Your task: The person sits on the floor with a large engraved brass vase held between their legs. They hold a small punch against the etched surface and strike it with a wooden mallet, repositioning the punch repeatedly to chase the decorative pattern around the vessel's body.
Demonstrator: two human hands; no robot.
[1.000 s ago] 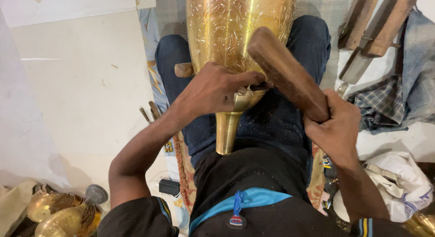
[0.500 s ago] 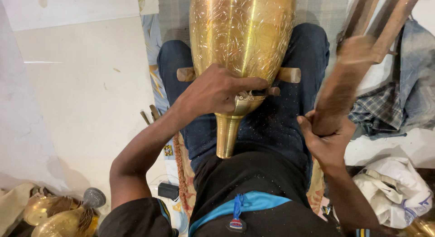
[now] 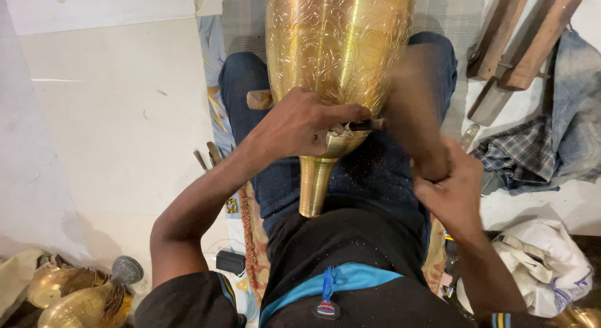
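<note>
I'm watching my right hand [image 3: 454, 190] gripping the blurred wooden mallet [image 3: 416, 124], swinging beside my left hand [image 3: 300, 124], which is pinching the chisel [image 3: 363, 124] against the brass vase [image 3: 338, 52]; a glancing blow is risking fingers.

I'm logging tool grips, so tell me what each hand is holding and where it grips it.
The left hand pinches a small chisel near its tip against the brass vase. The right hand grips a blurred wooden mallet by its lower end.

Pale floor [image 3: 119, 134] with cloths [image 3: 532, 152], perhaps planks [image 3: 519, 40]
</note>
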